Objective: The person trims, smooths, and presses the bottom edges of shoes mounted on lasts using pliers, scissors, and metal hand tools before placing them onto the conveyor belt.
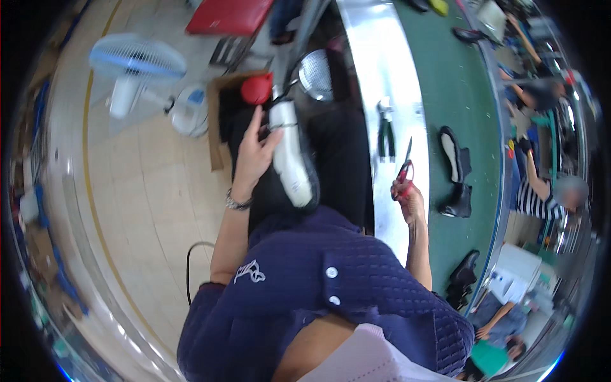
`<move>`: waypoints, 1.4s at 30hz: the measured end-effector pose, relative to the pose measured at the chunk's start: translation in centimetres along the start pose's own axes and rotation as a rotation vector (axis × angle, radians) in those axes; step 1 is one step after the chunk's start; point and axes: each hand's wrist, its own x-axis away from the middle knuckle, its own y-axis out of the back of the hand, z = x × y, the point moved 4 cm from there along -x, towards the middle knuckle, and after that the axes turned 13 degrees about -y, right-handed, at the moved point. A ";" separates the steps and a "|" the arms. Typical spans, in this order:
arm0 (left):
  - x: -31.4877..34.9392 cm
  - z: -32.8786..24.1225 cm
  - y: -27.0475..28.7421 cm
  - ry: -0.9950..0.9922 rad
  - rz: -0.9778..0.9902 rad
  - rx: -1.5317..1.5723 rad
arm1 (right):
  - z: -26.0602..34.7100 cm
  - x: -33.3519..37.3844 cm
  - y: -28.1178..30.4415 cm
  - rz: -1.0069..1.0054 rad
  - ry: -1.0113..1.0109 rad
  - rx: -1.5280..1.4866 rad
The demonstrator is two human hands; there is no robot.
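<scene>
A shoe (pixel 296 169) with its pale sole facing up lies above my lap, heel end away from me and toe close to my body. My left hand (pixel 254 156) is at its left side near the heel. The thumb touches the sole's edge and the index finger stretches forward, so the hand is open. Over the metal bench edge (pixel 400 219), my right hand (pixel 409 196) is closed on red-handled scissors (pixel 406 170), their narrow blade pointing forward. Just left of them, pliers (pixel 386 137) with dark green handles lie on the metal.
Dark shoes (pixel 455 200) stand along the green belt (pixel 439 254) on the right. An open cardboard box (pixel 216 127) with a round red object (pixel 256 89) is ahead. A white fan (pixel 137 60) stands on the floor at left, beyond it a red seat (pixel 229 16). Other people work across the belt.
</scene>
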 end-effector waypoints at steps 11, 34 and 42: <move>3.3 0.5 -1.3 -0.017 -0.075 -0.270 | 0.5 8.7 -16.5 0.708 -0.172 0.515; -0.2 -2.5 -0.9 -0.616 -0.093 -0.815 | -0.7 -1.9 -2.1 -0.394 0.314 0.564; -1.2 -7.7 1.5 -0.654 -0.388 -0.579 | -4.1 -3.0 6.0 -0.853 0.402 0.896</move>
